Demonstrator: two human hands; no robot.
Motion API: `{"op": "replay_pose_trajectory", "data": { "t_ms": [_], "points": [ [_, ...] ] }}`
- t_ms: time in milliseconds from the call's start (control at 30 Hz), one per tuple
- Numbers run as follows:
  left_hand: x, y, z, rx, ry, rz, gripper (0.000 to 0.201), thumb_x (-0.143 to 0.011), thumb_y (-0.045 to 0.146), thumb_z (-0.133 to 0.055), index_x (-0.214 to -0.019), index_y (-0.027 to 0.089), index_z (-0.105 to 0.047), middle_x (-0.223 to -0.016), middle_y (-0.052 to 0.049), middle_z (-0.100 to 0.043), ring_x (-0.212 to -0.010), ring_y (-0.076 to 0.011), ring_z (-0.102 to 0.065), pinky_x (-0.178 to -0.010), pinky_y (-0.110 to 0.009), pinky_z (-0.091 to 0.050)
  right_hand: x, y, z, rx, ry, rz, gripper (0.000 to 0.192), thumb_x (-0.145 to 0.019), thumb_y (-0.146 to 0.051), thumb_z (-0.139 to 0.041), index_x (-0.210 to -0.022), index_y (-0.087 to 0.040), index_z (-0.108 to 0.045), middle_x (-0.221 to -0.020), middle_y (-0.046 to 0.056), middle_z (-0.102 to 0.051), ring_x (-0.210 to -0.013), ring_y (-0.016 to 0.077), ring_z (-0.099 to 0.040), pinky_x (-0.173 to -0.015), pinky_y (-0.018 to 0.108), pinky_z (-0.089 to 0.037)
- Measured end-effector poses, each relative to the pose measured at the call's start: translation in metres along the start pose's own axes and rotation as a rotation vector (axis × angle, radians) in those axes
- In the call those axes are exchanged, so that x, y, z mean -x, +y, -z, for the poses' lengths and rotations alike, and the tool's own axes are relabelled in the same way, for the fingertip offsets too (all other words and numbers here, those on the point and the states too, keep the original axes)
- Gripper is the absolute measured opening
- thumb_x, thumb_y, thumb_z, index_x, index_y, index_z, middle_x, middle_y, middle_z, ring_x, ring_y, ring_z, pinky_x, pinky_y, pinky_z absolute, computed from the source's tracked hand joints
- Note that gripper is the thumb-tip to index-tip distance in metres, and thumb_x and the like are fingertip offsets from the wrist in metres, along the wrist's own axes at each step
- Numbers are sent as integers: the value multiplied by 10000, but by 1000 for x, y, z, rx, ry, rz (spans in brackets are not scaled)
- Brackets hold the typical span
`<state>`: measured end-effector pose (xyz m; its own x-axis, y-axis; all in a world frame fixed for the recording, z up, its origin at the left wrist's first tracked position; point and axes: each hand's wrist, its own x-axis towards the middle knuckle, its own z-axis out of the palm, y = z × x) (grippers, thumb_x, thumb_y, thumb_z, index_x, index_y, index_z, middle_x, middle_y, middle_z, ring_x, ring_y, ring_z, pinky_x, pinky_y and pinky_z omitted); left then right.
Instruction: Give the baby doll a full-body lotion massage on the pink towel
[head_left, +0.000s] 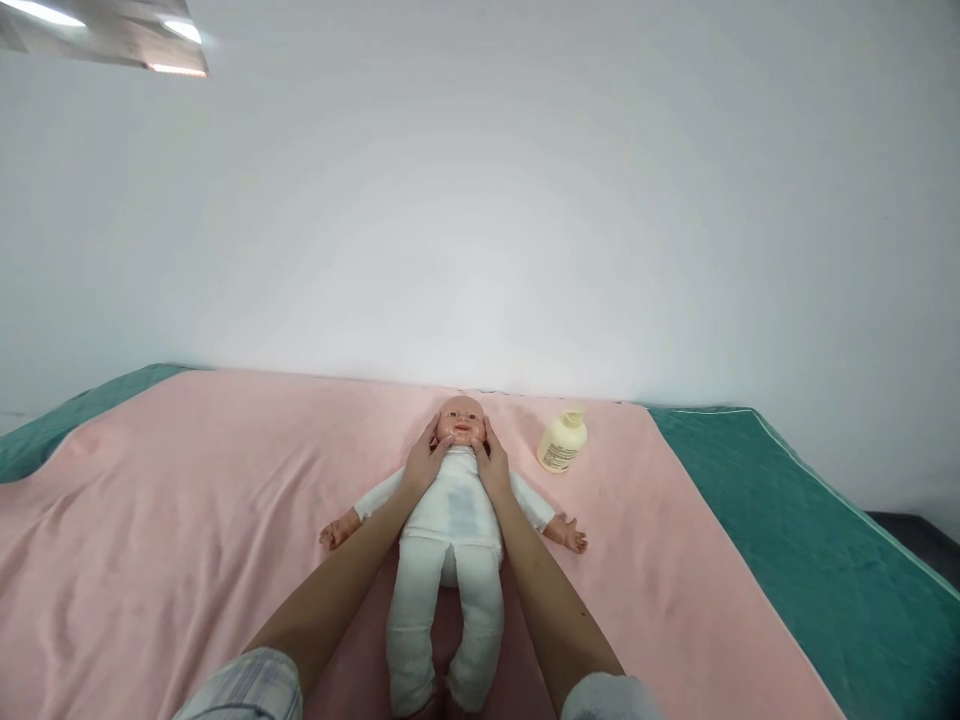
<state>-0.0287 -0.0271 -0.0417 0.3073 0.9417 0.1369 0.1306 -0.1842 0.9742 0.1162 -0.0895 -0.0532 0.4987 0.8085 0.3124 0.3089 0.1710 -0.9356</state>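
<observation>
A baby doll in a white suit lies on its back on the pink blanket, head toward the wall, arms spread. My left hand rests against the left side of the doll's face, thumb on its cheek. My right hand touches the other cheek the same way. Both hands frame the doll's head with fingers spread; neither grips anything.
A cream lotion bottle lies tilted on the blanket just right of the doll's head. Green bedding shows beyond the blanket at right and far left. A white wall rises right behind the bed.
</observation>
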Motion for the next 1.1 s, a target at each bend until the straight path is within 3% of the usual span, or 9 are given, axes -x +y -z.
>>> {"op": "replay_pose_trajectory", "data": {
  "t_ms": [300,433,700,933,1100],
  "points": [
    [4,3,3,-39,17,-33,543,-963,457,-417,-1437,192,-424,-1454,-98,-458,-1338,-263,-433,-1112,-397,-352,4,-9,2,20,-2,-9,653,-919,-579,-400,-1422,-165,-433,-1428,83,-472,-1318,236,-452,-1116,404,-350],
    [5,3,2,-24,-9,-45,622,-910,467,-534,-1452,195,-394,-1435,-106,-482,-1283,-266,-499,-1083,-376,-393,5,-12,2,13,7,-24,662,-908,-587,-424,-1421,-168,-435,-1416,86,-487,-1303,239,-469,-1109,405,-360],
    [2,-2,-1,175,-43,14,837,-751,388,-753,-1463,179,-365,-1312,-139,-593,-1143,-270,-614,-972,-368,-496,6,-13,-1,-43,-17,-59,816,-754,-506,-692,-1442,-181,-396,-1345,101,-558,-1197,268,-560,-1022,421,-453],
    [1,-2,0,116,-7,-8,740,-785,343,-713,-1438,176,-409,-1307,-139,-597,-1122,-259,-627,-965,-366,-499,5,-12,-1,-15,2,-33,771,-761,-474,-678,-1426,-180,-422,-1337,104,-564,-1154,271,-585,-985,420,-481],
    [2,-2,0,55,21,-21,651,-840,377,-640,-1424,170,-439,-1323,-132,-587,-1151,-269,-605,-1015,-397,-456,1,-6,0,74,33,-12,640,-856,-462,-534,-1411,-157,-444,-1344,99,-561,-1197,260,-555,-1021,416,-453]
  ]
}}
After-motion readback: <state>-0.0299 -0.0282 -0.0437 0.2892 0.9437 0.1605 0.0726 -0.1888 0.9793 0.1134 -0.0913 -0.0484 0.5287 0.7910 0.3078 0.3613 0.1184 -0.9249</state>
